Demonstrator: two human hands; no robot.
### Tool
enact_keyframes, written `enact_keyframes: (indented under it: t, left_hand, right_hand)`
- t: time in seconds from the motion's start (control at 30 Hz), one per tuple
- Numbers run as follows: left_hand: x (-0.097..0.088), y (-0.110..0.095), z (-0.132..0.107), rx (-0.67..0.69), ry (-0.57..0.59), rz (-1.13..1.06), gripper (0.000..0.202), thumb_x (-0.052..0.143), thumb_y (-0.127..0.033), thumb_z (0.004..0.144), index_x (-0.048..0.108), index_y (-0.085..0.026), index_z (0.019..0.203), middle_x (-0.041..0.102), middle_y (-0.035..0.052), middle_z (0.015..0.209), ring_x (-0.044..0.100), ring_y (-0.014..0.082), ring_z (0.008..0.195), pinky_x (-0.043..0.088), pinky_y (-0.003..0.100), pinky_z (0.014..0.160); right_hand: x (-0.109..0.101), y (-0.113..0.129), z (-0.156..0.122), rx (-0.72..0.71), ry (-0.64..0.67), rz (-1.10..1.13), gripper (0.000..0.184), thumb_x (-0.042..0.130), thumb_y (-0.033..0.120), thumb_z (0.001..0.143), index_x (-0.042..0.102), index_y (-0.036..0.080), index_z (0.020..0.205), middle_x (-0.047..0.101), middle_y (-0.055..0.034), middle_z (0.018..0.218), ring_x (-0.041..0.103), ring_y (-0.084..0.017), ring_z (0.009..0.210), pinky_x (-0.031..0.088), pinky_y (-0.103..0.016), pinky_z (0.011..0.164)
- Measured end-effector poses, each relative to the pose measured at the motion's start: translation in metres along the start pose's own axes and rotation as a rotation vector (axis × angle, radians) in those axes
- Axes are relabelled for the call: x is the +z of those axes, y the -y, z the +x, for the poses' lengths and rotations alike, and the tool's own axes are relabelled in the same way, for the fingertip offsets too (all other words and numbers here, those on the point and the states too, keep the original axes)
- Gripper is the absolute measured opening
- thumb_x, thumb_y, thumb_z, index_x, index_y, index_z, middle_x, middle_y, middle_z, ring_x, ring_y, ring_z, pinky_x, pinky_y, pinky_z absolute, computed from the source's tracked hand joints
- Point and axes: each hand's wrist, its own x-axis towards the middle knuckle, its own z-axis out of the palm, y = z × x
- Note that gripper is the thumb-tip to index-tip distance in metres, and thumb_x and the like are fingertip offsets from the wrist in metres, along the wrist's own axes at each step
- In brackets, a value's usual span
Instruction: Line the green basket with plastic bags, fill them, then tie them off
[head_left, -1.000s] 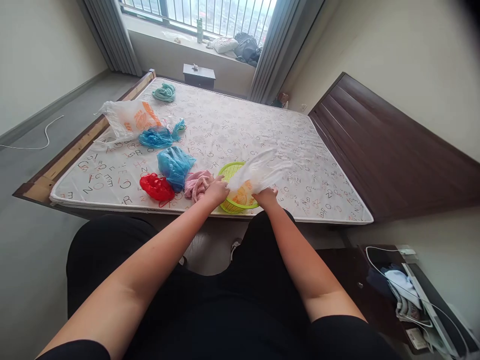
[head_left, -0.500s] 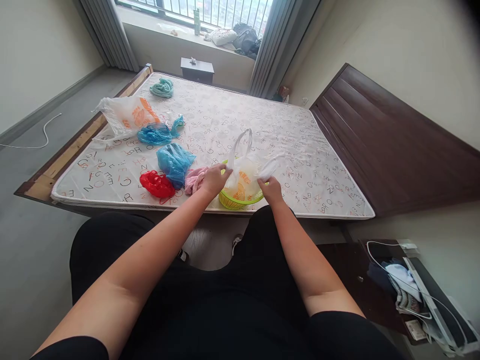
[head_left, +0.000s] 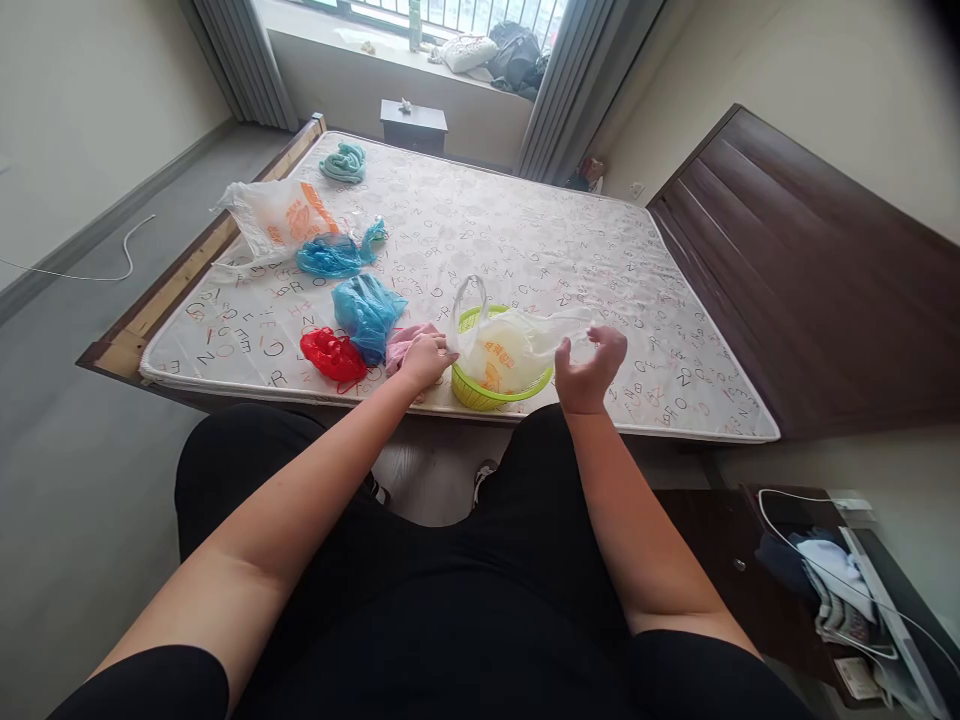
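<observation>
A white plastic bag with orange print [head_left: 504, 355] sits inside a lime-green basket [head_left: 486, 398] near the mattress's front edge. One of its handles loops upward on the left; the other stretches right. My left hand [head_left: 427, 364] is at the basket's left side, its fingers closed on the bag by the base of the left loop. My right hand [head_left: 592, 368] is raised just right of the basket, thumb and fingers apart, with the right handle's end behind it. A pink cloth [head_left: 409, 342] lies partly behind my left hand.
Left of the basket lie a red plastic bag [head_left: 331, 355], blue plastic bags [head_left: 367, 310] and a clear bag with orange print [head_left: 281, 215]. A teal cloth [head_left: 343, 162] is farther back. The mattress [head_left: 480, 220] meets a dark headboard [head_left: 810, 230]; a cluttered nightstand [head_left: 697, 530] stands right.
My right hand has let go of the bag's right handle and moved right and up, its fingers opening. My left hand has lowered slightly at the basket's left side. The view has shifted a little.
</observation>
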Motion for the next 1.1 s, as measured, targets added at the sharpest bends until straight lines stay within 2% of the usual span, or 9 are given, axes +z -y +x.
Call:
enact_keyframes:
  t: [0.13, 0.27, 0.37, 0.5, 0.6, 0.73, 0.8, 0.97, 1.1]
  left_hand:
    - [0.002, 0.0, -0.002, 0.112, 0.04, 0.069, 0.018, 0.067, -0.033, 0.085, 0.08, -0.021, 0.087, 0.08, 0.007, 0.109, 0.069, 0.0263, 0.111, 0.051, 0.036, 0.105]
    - [0.0, 0.003, -0.006, 0.083, 0.035, 0.087, 0.017, 0.067, -0.033, 0.084, 0.078, -0.021, 0.083, 0.079, 0.008, 0.109, 0.067, 0.0262, 0.116, 0.051, 0.035, 0.107]
    - [-0.002, 0.002, -0.011, 0.004, -0.014, 0.073, 0.026, 0.065, -0.028, 0.082, 0.079, -0.018, 0.102, 0.077, 0.0107, 0.117, 0.067, 0.0271, 0.118, 0.052, 0.037, 0.108]
    - [-0.004, -0.018, -0.024, -0.052, -0.233, 0.108, 0.066, 0.063, -0.019, 0.082, 0.056, -0.015, 0.148, 0.062, 0.0168, 0.147, 0.058, 0.0289, 0.137, 0.046, 0.041, 0.117]
    - [-0.008, -0.047, -0.037, 0.207, -0.356, 0.207, 0.068, 0.059, -0.014, 0.085, 0.05, -0.017, 0.153, 0.053, 0.0159, 0.158, 0.043, 0.0295, 0.152, 0.034, 0.047, 0.128]
    - [-0.012, -0.086, -0.048, 0.592, -0.195, 0.325, 0.056, 0.055, -0.015, 0.091, 0.057, -0.021, 0.147, 0.056, 0.0119, 0.157, 0.039, 0.0306, 0.155, 0.03, 0.052, 0.131]
    - [-0.013, -0.098, -0.049, 0.7, -0.109, 0.376, 0.053, 0.052, -0.014, 0.094, 0.059, -0.021, 0.146, 0.056, 0.0115, 0.157, 0.039, 0.0302, 0.156, 0.031, 0.052, 0.13]
    - [-0.014, -0.1, -0.044, 0.723, 0.01, 0.53, 0.056, 0.053, -0.015, 0.096, 0.055, -0.018, 0.152, 0.047, 0.0132, 0.166, 0.027, 0.0327, 0.162, 0.024, 0.055, 0.132]
    - [-0.013, -0.088, -0.042, 0.698, 0.16, 0.68, 0.067, 0.056, -0.014, 0.094, 0.047, -0.021, 0.16, 0.039, 0.0102, 0.171, 0.018, 0.0334, 0.165, 0.013, 0.057, 0.134]
  right_hand:
    - [0.017, 0.033, 0.009, -0.243, 0.43, 0.003, 0.022, 0.053, 0.03, 0.099, 0.062, 0.021, 0.117, 0.067, -0.0151, 0.116, 0.06, -0.031, 0.118, 0.048, -0.051, 0.108]
    - [0.053, 0.033, 0.023, 0.047, 0.764, -0.225, 0.059, 0.076, 0.038, 0.088, 0.054, 0.014, 0.137, 0.064, -0.0235, 0.133, 0.059, -0.037, 0.125, 0.048, -0.051, 0.106]
    - [0.07, 0.016, 0.032, 0.226, 0.946, -0.295, 0.071, 0.081, 0.042, 0.085, 0.05, 0.015, 0.143, 0.07, -0.02, 0.124, 0.065, -0.035, 0.117, 0.048, -0.047, 0.103]
    - [0.074, 0.001, 0.035, 0.239, 0.943, -0.231, 0.057, 0.071, 0.024, 0.088, 0.053, 0.014, 0.141, 0.074, -0.0162, 0.114, 0.069, -0.031, 0.106, 0.05, -0.038, 0.093]
    - [0.068, 0.0, 0.032, 0.197, 0.925, -0.114, 0.064, 0.066, 0.015, 0.085, 0.05, 0.011, 0.148, 0.075, -0.0131, 0.106, 0.069, -0.029, 0.099, 0.052, -0.035, 0.087]
    - [0.056, 0.009, 0.028, 0.292, 0.93, -0.02, 0.09, 0.072, 0.02, 0.082, 0.031, 0.006, 0.161, 0.076, -0.012, 0.106, 0.07, -0.027, 0.094, 0.053, -0.033, 0.082]
    - [0.051, 0.014, 0.027, 0.292, 0.891, -0.036, 0.086, 0.075, 0.025, 0.083, 0.038, 0.007, 0.158, 0.075, -0.0147, 0.115, 0.07, -0.028, 0.1, 0.053, -0.033, 0.084]
    - [0.041, 0.03, 0.016, 0.082, 0.963, -0.051, 0.026, 0.058, 0.019, 0.095, 0.074, 0.017, 0.115, 0.079, -0.0092, 0.108, 0.071, -0.025, 0.1, 0.052, -0.033, 0.088]
    - [0.028, 0.045, -0.002, -0.215, 0.991, -0.058, 0.051, 0.049, 0.005, 0.095, 0.072, 0.03, 0.134, 0.072, -0.0052, 0.138, 0.069, -0.026, 0.119, 0.051, -0.036, 0.098]
